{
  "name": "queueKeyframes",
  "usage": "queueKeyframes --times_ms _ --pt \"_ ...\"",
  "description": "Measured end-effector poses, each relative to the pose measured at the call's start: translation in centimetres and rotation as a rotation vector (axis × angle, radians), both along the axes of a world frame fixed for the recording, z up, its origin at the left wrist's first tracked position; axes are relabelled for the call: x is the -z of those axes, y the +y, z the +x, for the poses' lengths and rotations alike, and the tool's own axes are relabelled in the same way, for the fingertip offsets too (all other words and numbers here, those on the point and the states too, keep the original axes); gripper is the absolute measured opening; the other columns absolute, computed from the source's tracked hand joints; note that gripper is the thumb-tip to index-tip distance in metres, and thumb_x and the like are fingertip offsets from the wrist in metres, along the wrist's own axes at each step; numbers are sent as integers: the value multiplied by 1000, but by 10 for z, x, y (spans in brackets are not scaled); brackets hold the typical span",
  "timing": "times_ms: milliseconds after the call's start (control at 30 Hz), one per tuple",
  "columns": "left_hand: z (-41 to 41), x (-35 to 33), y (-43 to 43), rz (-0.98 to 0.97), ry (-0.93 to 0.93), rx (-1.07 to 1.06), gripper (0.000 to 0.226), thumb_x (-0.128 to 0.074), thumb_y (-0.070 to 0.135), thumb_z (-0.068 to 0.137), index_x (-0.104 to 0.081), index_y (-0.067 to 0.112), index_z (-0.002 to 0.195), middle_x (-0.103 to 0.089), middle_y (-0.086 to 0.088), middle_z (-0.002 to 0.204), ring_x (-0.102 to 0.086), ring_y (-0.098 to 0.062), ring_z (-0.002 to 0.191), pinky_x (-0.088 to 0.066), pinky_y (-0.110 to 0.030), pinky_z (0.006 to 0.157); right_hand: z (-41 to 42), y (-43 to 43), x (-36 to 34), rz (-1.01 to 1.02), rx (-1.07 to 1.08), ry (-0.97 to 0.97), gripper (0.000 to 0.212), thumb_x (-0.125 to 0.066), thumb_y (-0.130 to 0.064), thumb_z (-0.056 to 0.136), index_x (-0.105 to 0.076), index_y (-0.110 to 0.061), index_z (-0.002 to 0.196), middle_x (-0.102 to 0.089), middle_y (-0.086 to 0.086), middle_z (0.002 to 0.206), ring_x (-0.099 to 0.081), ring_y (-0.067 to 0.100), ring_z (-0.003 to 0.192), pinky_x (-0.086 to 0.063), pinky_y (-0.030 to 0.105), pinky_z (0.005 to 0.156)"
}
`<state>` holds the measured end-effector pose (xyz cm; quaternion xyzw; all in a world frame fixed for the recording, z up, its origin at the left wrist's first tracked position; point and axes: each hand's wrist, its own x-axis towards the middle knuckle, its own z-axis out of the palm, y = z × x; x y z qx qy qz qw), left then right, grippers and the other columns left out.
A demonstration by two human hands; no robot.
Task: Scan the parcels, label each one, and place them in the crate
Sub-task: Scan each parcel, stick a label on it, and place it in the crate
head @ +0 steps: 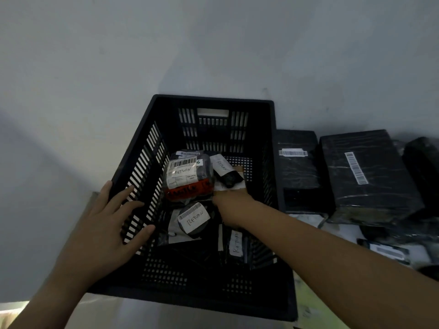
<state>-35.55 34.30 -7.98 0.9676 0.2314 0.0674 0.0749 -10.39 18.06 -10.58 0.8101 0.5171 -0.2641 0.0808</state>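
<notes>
A black slatted crate (213,99) stands on the bench (344,231). The left hand (104,224) rests on its left wall, fingers spread wide and nearly straight over the slats, thumb outside the rim. The right hand (231,205) reaches down inside, touching a small black parcel (226,176) marked "RETURN". Its fingers are hidden, so I cannot tell whether it grips the parcel. Beside that lies a parcel with a red band (185,184), a round parcel (193,218) nearer, and a flat parcel (235,243) at the near side, all marked "RETURN". Two black wrapped boxes (297,167) (365,176) with barcodes stand just right of the crate.
</notes>
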Motion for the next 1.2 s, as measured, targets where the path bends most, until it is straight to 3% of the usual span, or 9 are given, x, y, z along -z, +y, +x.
queueKeyframes --times_ms 100,200,367,533,633,700,867,1033,1200 --pt "4 -3 -7 -58 -72 -6 78 -30 82 89 -66 22 125 -47 -4 155 -18 -32 155 -17 -60 122 -4 -25 -33 260 -5 43 36 -55 -15 93 -53 -18 129 -56 7 128 -57 26 109 -52 38 87" --pt "27 -13 -44 -236 -212 4 76 -28 83 90 -62 27 129 -39 6 159 -13 -24 157 -1 -46 127 -6 -72 -60 609 61 97 40 -55 -17 94 -54 -23 134 -57 -3 133 -52 15 117 -48 33 96" --pt "91 -36 -153 -524 -290 80 52 -29 78 90 -53 48 126 -30 34 155 -15 4 152 -9 -34 125 -1 -182 -71 834 325 222 38 -54 -16 99 -54 -29 135 -50 -18 139 -43 -6 126 -33 8 104" --pt "139 -31 -240 -529 -185 185 54 -33 76 91 -46 48 134 -17 32 161 -12 4 152 -26 -37 122 15 -293 -35 753 643 293 36 -55 -30 100 -49 -46 133 -45 -39 130 -39 -26 113 -31 -3 91" --pt "154 -14 -267 -422 -54 176 59 -37 74 93 -49 39 140 -8 23 167 11 -1 154 -26 -51 123 33 -353 -1 677 740 351 37 -58 -31 98 -52 -41 133 -52 -29 129 -47 -12 119 -41 13 100" --pt "158 -4 -274 -284 -24 176 59 -40 68 95 -56 30 137 -16 11 168 14 -10 156 -32 -55 119 48 -387 23 598 815 403 38 -60 -28 98 -52 -34 135 -54 -19 133 -50 3 126 -44 21 100" --pt "162 5 -276 -2 64 200 65 -43 61 87 -69 13 122 -53 -13 148 -16 -36 155 -40 -61 111 97 -437 73 450 904 407 44 -61 -23 97 -49 -21 140 -49 2 145 -50 27 132 -44 30 96" --pt "168 4 -285 117 117 152 65 -44 61 84 -73 10 113 -65 -12 131 -19 -38 154 -44 -63 105 145 -444 101 322 938 321 52 -57 -14 97 -40 -10 146 -42 16 146 -53 35 121 -45 36 93" --pt "169 2 -289 108 116 138 63 -47 59 83 -73 10 112 -68 -8 125 -18 -37 154 -46 -63 102 159 -443 119 199 863 144 40 -50 -9 95 -45 -7 135 -43 17 136 -53 36 112 -45 34 88"
